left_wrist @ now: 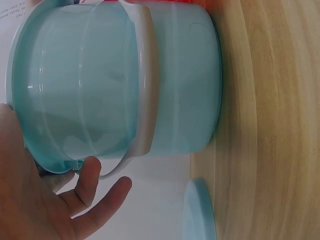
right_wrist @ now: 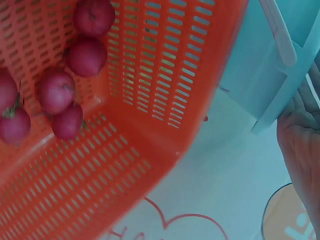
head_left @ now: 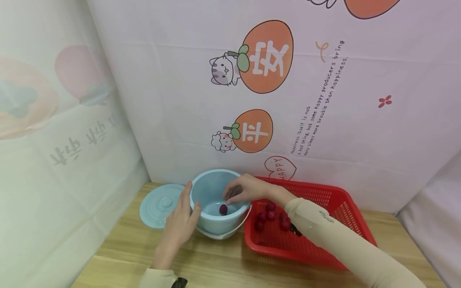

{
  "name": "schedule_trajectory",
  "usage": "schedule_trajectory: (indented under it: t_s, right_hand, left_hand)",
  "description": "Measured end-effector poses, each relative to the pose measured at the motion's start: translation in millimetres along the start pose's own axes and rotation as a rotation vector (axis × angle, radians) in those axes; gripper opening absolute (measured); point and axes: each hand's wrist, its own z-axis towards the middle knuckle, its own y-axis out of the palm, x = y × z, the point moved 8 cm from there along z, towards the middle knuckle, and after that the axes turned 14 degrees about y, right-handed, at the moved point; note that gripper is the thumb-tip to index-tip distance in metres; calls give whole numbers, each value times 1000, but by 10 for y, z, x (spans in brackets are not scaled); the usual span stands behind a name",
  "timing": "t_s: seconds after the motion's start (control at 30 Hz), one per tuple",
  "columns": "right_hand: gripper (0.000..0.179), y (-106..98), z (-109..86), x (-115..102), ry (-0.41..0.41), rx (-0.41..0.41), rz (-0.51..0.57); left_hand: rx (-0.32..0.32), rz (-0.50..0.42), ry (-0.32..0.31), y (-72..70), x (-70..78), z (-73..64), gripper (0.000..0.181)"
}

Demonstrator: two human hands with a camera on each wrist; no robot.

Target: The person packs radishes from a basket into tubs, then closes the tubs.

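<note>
A light-blue bucket [head_left: 216, 226] stands upright with its white handle down. Inside it is a small round magenta radish [head_left: 223, 209]. My right hand [head_left: 245, 189] reaches over the far right rim, fingers bent loosely above the radish and apparently apart from it. In the right wrist view, that hand [right_wrist: 302, 130] shows only partly, beyond the rim. My left hand [head_left: 181, 220] rests against the bucket's left side, fingers and thumb spread along the rim. The left wrist view shows the palm [left_wrist: 35, 195] at the rim, with two fingers extended off the wall.
Right of the bucket, a red perforated basket [head_left: 273, 250] holds several radishes [right_wrist: 57, 92]. A light-blue lid [head_left: 155, 208] lies on the wooden table [head_left: 201, 268] at the left. A printed white cloth [head_left: 180, 120] hangs close behind the bucket and basket.
</note>
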Motion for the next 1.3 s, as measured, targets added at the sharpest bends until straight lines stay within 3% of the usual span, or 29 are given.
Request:
schedule_trajectory:
  t_s: [0.2, 0.6, 1.1, 1.3]
  right_hand:
    - [18, 8, -59, 95, -4, 84, 143]
    - [16, -64, -84, 276, 63, 234, 252]
    - [20, -77, -103, 390, 25, 261, 429]
    - [20, -80, -97, 375, -14, 284, 434]
  left_hand:
    - [-5, -5, -10, 23, -18, -22, 70]
    - [5, -12, 6, 40, -33, 8, 70]
    - [6, -10, 34, 56, -30, 33, 69]
    - [22, -4, 52, 22, -13, 45, 69]
